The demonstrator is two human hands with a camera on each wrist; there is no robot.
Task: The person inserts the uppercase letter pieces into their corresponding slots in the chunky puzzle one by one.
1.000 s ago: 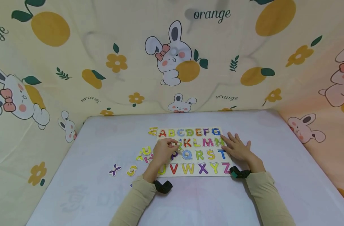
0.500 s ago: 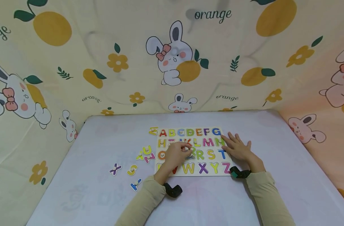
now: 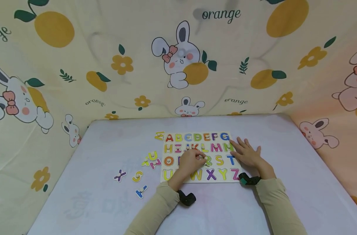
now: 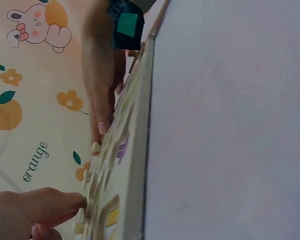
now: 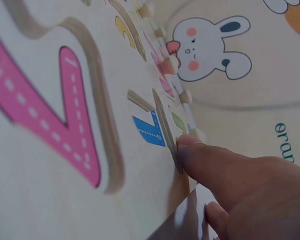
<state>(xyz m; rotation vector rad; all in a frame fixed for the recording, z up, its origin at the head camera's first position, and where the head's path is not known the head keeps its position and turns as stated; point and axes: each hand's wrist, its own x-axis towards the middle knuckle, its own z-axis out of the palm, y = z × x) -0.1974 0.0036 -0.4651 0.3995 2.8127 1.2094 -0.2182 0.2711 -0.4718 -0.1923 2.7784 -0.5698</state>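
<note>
A wooden alphabet puzzle board (image 3: 200, 167) lies on the table. My left hand (image 3: 191, 162) pinches the knob of a green letter R piece (image 3: 208, 161) at the R place in the third row. In the left wrist view, thumb and finger of the left hand (image 4: 45, 207) meet at a knob just over the board. My right hand (image 3: 248, 155) lies with spread fingers on the board's right edge, near the N and T. In the right wrist view its fingertip (image 5: 189, 147) touches the edge by the blue T recess (image 5: 149, 131). Part of the middle rows is hidden behind my left hand.
Left of the board lie loose letters: a purple X (image 3: 119, 176), a yellow S (image 3: 137, 176), a blue T (image 3: 141, 192), a yellow U (image 3: 153, 156), a pink Z (image 3: 155, 164), a yellow-green Y (image 3: 145, 161) and a yellow W-like piece (image 3: 159, 136). A patterned curtain (image 3: 225, 65) hangs behind.
My left hand has moved right across the board with the green R, from the second row to the R place in the third. The right hand has stayed put.
</note>
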